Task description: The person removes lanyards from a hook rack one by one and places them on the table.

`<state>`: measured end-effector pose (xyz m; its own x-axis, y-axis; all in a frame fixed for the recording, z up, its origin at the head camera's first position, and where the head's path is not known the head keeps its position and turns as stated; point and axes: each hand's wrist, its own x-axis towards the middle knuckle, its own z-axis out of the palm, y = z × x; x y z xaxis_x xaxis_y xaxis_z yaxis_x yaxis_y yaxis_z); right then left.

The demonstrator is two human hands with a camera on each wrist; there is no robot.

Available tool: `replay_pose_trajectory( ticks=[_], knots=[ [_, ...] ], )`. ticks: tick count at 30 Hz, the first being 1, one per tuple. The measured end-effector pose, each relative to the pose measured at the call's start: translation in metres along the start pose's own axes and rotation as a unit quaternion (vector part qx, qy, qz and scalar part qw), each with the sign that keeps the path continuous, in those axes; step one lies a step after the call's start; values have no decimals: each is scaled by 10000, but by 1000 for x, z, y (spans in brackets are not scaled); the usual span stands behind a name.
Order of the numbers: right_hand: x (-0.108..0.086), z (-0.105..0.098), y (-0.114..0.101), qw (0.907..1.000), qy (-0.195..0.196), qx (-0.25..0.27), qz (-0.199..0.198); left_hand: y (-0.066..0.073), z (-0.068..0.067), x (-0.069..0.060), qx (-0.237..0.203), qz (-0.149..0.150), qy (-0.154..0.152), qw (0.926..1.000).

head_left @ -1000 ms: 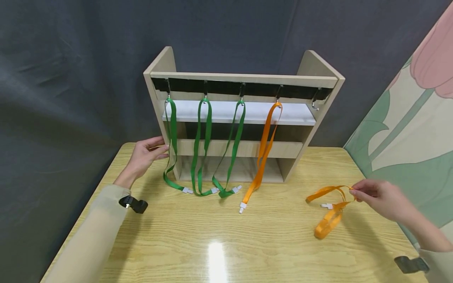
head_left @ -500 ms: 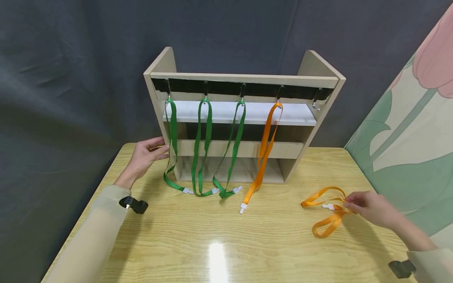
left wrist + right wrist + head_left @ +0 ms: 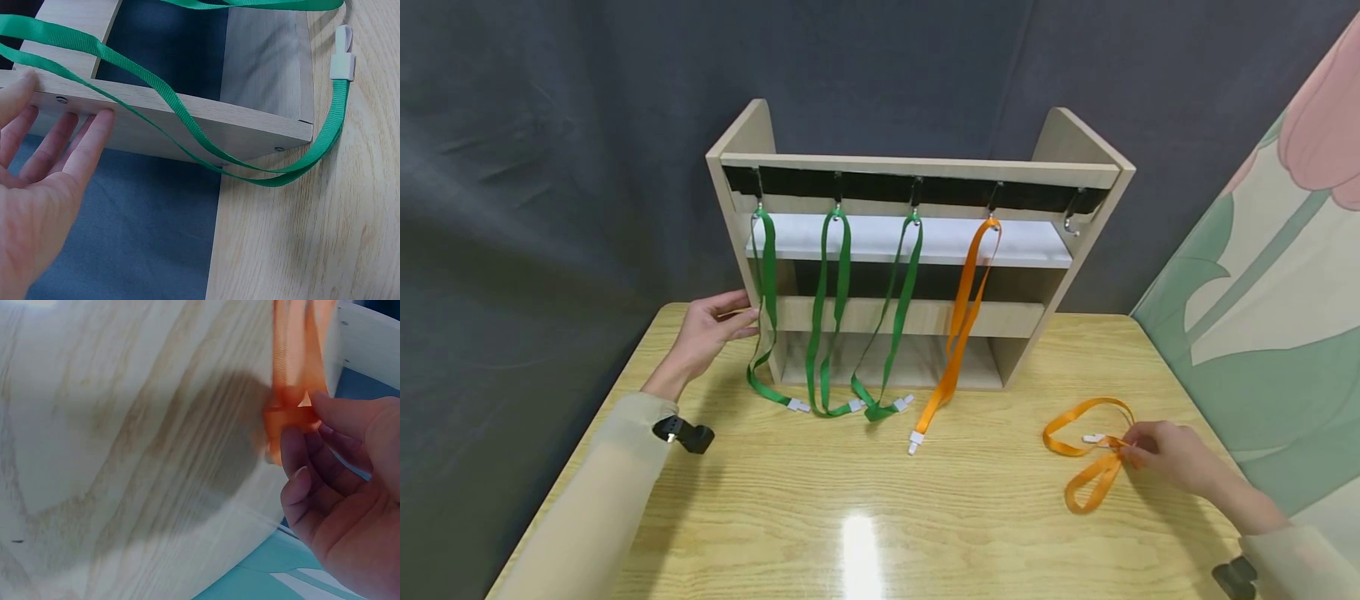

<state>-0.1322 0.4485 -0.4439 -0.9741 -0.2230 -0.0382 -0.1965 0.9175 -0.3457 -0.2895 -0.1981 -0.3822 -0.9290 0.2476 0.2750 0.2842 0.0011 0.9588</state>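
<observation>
My right hand (image 3: 1176,454) pinches an orange lanyard (image 3: 1109,463) just above the table at the right. Its ribbon trails in two loops, with a white plastic clip (image 3: 1093,438) between them. In the right wrist view, thumb and fingertips meet on the folded orange ribbon (image 3: 290,362). My left hand (image 3: 711,329) touches the left side of a wooden rack (image 3: 1007,317). The left wrist view shows the thumb at the panel's front edge and nearly straight fingers against its outer face. Beside that hand hangs a green lanyard (image 3: 156,81).
Three green lanyards, including the middle one (image 3: 816,333), and one orange lanyard (image 3: 953,367) hang from rack hooks, their clips reaching the table (image 3: 775,500). The rightmost hook (image 3: 1071,225) is bare. Dark cloth (image 3: 587,167) stands behind, and a flower-patterned cloth (image 3: 1262,275) at the right.
My right hand has moved left and downward with the orange lanyard, whose loops have spread lower over the table. The left hand keeps its place on the rack.
</observation>
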Motion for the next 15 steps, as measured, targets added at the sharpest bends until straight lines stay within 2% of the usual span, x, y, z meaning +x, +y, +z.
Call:
replay_pose_trajectory(
  ticks=[7,15],
  knots=[
    [0,3,9,9996,114,-259,84,-1,-1,0,7,27,-16,10000],
    [-2,-1,23,9975,29,-520,487,-1,0,0,-11,29,-27,10000]
  ],
)
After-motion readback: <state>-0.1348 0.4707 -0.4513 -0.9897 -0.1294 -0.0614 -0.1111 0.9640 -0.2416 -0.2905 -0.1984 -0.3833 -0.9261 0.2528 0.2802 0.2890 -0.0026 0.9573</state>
